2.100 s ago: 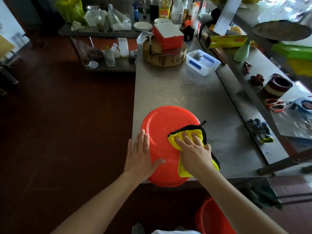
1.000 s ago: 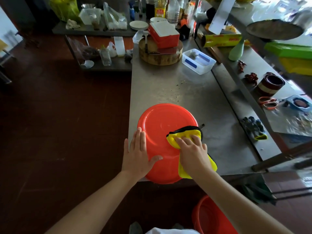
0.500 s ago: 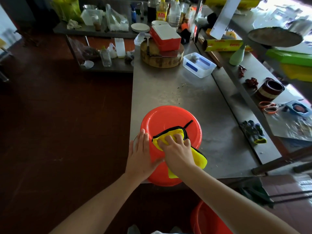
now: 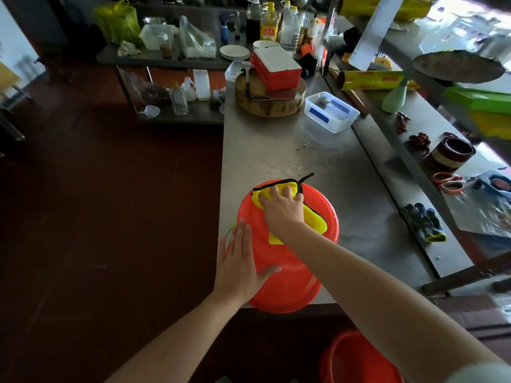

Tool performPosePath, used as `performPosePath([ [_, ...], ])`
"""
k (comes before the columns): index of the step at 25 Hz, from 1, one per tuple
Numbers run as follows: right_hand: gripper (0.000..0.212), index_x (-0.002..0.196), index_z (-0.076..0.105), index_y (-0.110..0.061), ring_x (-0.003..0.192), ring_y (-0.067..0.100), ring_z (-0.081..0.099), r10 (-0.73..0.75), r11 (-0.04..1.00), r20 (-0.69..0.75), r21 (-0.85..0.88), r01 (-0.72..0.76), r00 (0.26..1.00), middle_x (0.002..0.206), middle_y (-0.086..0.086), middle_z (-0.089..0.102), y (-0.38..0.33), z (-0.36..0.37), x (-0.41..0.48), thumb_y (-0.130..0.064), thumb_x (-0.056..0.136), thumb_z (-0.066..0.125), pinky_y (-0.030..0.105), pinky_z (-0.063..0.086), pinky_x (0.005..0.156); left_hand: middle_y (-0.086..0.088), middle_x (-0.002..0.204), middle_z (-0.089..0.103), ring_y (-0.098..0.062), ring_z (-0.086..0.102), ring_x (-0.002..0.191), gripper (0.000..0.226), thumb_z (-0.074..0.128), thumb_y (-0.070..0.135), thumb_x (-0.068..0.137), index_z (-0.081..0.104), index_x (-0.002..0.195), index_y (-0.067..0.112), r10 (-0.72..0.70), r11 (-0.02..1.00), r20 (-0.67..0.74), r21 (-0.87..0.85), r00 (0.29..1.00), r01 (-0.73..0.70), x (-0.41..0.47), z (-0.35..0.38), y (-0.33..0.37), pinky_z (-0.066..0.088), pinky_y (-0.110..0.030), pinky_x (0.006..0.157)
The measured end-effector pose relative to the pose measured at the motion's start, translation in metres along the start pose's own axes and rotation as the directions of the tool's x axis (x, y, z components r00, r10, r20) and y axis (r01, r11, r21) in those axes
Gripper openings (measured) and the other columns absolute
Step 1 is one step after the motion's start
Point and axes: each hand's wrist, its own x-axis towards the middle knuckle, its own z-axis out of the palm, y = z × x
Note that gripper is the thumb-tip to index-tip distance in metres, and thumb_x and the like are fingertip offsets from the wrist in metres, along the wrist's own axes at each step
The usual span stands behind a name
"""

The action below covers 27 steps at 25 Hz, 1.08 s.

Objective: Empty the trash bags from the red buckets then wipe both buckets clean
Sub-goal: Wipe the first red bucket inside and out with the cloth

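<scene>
A red bucket (image 4: 287,272) lies upside down on the near left corner of the steel table (image 4: 276,150), overhanging the front edge. My left hand (image 4: 240,261) rests flat on its left side, fingers straight, thumb spread onto the base. My right hand (image 4: 282,208) presses a yellow cloth (image 4: 315,219) with black trim against the far part of the bucket's base, fingers curled over the bunched cloth. A second red bucket (image 4: 356,360) stands upright on the floor at the bottom right, partly hidden by my right arm.
Further back on the table are a round wooden chopping block (image 4: 269,102) with a red box (image 4: 276,69) on it and a clear lidded container (image 4: 330,111). Dark gloves (image 4: 424,222) and orange scissors (image 4: 448,182) lie on the right-hand shelf. Dark floor lies to the left.
My right hand has slid the yellow cloth from the bucket's near right side across its base to the far edge. My left hand has stayed on the left side.
</scene>
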Motion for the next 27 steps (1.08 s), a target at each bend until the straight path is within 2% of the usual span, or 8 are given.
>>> performPosePath([
  [6, 0.053, 0.149, 0.039, -0.035, 0.137, 0.037, 0.031, 0.111, 0.994, 0.039, 0.009, -0.112, 0.993, 0.149, 0.005, 0.036, 0.051, 0.002, 0.006, -0.017, 0.099, 0.045, 0.058, 0.031, 0.109, -0.006, 0.168, -0.008, -0.017, -0.004, 0.154, 0.121, 0.023, 0.096, 0.077, -0.001, 0.159, 0.009, 0.005, 0.999, 0.013, 0.033, 1.000, -0.005, -0.002, 0.001, 0.003, -0.001, -0.048, 0.123],
  [11, 0.052, 0.149, 0.038, -0.032, 0.136, 0.037, 0.033, 0.163, 0.987, 0.017, 0.008, -0.163, 0.987, 0.150, 0.005, 0.036, 0.072, 0.009, -0.011, -0.017, 0.100, 0.044, 0.056, 0.032, 0.107, -0.005, 0.166, -0.018, -0.018, -0.010, 0.154, 0.123, 0.019, 0.097, 0.076, -0.010, 0.158, 0.010, 0.001, 0.998, 0.042, 0.062, 0.999, -0.004, -0.001, 0.000, 0.003, 0.000, -0.052, 0.123],
  [19, 0.052, 0.147, 0.041, -0.034, 0.130, 0.035, 0.036, 0.183, 0.981, -0.018, 0.065, -0.182, 0.983, 0.141, 0.000, 0.044, 0.091, 0.018, -0.051, -0.015, 0.099, 0.044, 0.050, 0.036, 0.101, -0.002, 0.165, -0.021, -0.017, -0.014, 0.153, 0.123, 0.020, 0.098, 0.074, -0.015, 0.158, 0.015, -0.012, 1.000, 0.047, 0.018, 0.999, 0.012, 0.000, 0.002, 0.004, -0.002, -0.051, 0.124],
  [23, 0.070, 0.155, 0.029, -0.033, 0.132, 0.035, 0.035, 0.091, 0.981, -0.098, 0.178, -0.073, 0.991, 0.147, 0.000, 0.041, 0.073, 0.004, -0.040, -0.009, 0.093, 0.050, 0.050, 0.036, 0.102, 0.000, 0.164, -0.024, -0.017, -0.015, 0.153, 0.122, 0.022, 0.098, 0.074, -0.019, 0.157, 0.018, -0.001, 1.000, 0.031, -0.022, 1.000, 0.001, 0.002, 0.002, 0.003, -0.006, -0.045, 0.122],
  [25, 0.072, 0.155, 0.029, -0.032, 0.137, 0.036, 0.031, -0.009, 0.983, -0.167, 0.179, 0.040, 0.986, 0.152, 0.000, 0.037, 0.047, -0.005, -0.027, -0.010, 0.092, 0.055, 0.052, 0.035, 0.104, 0.000, 0.164, -0.025, -0.016, -0.018, 0.152, 0.122, 0.021, 0.098, 0.074, -0.020, 0.156, 0.017, 0.004, 1.000, 0.019, -0.019, 1.000, -0.003, 0.001, 0.002, 0.003, -0.005, -0.046, 0.123],
  [27, 0.067, 0.154, 0.033, -0.030, 0.139, 0.037, 0.030, -0.090, 0.980, -0.178, 0.159, 0.119, 0.980, 0.153, 0.000, 0.038, 0.016, -0.012, -0.010, -0.010, 0.094, 0.054, 0.052, 0.034, 0.104, -0.001, 0.164, -0.025, -0.015, -0.020, 0.151, 0.122, 0.019, 0.098, 0.075, -0.019, 0.157, 0.016, 0.005, 1.000, 0.022, -0.006, 1.000, -0.005, 0.000, 0.002, 0.001, -0.005, -0.046, 0.123],
])
